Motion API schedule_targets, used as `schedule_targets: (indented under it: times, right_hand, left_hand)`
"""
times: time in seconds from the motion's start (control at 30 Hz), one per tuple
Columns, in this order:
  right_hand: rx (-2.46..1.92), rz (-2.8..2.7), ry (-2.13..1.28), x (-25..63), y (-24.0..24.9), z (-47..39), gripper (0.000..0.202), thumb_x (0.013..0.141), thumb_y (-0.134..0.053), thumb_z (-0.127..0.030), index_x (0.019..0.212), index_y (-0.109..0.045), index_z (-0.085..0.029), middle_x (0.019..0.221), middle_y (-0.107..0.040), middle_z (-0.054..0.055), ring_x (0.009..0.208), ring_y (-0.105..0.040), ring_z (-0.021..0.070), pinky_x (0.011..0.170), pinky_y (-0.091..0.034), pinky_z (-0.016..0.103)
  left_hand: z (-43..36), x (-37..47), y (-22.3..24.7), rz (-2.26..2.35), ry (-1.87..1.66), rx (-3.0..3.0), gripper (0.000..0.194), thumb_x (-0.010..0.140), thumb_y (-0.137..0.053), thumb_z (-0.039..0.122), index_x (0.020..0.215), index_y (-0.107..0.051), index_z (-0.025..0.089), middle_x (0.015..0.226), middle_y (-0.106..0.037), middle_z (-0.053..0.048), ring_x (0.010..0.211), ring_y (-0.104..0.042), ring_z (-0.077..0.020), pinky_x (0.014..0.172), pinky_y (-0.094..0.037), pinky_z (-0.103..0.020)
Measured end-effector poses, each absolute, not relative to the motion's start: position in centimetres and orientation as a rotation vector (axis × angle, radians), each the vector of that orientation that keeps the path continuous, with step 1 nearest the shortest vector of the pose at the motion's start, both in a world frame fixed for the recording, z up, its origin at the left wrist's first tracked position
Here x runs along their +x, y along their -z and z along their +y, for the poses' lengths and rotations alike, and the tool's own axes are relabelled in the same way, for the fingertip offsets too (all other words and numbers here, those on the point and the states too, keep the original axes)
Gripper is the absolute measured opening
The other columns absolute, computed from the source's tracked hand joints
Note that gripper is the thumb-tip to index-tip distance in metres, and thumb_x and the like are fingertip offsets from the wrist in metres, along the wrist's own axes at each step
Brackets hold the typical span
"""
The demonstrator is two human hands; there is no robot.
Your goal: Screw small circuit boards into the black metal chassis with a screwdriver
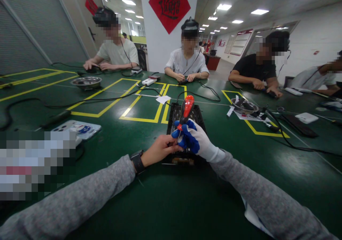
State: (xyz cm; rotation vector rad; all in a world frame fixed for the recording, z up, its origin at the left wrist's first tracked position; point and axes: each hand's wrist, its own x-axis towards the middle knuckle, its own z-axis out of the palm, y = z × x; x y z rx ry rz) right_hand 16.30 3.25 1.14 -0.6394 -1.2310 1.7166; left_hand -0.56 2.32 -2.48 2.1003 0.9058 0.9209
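Here, in the head view, the gloved right hand point(197, 141) grips a screwdriver point(188, 107), handle up, over a black case point(174, 116) on the green table point(139, 204). The bare left hand point(159, 149) curls close beside it; whether its fingers pinch anything, I cannot tell.

Seen as a clock face, the left forearm point(80, 197) reaches in from eight o'clock, the right forearm point(262, 186) from four. The bare left hand point(160, 149) points between two and three, fingers bent; the gloved right hand point(196, 140), fingers curled, points toward ten.
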Motion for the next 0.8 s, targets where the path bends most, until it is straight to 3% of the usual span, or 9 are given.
schedule_targets:
  times: [0.23,0.47,0.63,0.8]
  right_hand:
    - [-0.682,-1.258,-1.637,15.99,-1.3,3.06,0.028,0.074,-0.066,-0.035,0.089,-0.052,-0.017,0.068,-0.066,0.0,0.048,-0.058,0.008,0.042,-0.048,0.017]
    - [-0.538,-1.109,-1.965,16.72,-1.07,3.65,0.045,0.08,-0.055,-0.045,0.113,-0.055,-0.015,0.081,-0.068,0.004,0.061,-0.065,0.0123,0.052,-0.054,0.023]
    - [-0.561,-1.153,-1.875,16.7,-1.36,3.3,0.039,0.079,-0.058,-0.043,0.106,-0.059,-0.014,0.079,-0.068,0.005,0.058,-0.062,0.011,0.049,-0.053,0.021]
    - [-0.605,-1.165,-1.736,16.36,-1.37,3.2,0.032,0.077,-0.062,-0.041,0.098,-0.058,-0.016,0.074,-0.066,0.002,0.054,-0.059,0.0094,0.045,-0.05,0.019]
  left_hand:
    - [2.31,-0.53,2.42,0.886,-0.926,2.099,0.034,0.078,-0.058,0.038,0.058,-0.048,0.013,0.056,-0.04,0.005,0.054,-0.036,-0.0062,0.052,-0.029,-0.02]
    - [2.26,-0.54,2.52,0.902,-0.918,2.072,0.033,0.078,-0.058,0.039,0.06,-0.051,0.012,0.056,-0.043,0.005,0.054,-0.037,-0.0063,0.052,-0.03,-0.02]
    - [2.28,-0.48,2.48,0.893,-0.938,2.069,0.035,0.077,-0.06,0.038,0.057,-0.046,0.013,0.054,-0.039,0.006,0.053,-0.035,-0.0058,0.051,-0.029,-0.02]
    - [2.26,-0.52,2.4,0.893,-0.907,2.078,0.033,0.079,-0.057,0.038,0.06,-0.051,0.012,0.056,-0.045,0.004,0.054,-0.04,-0.0065,0.053,-0.031,-0.02]
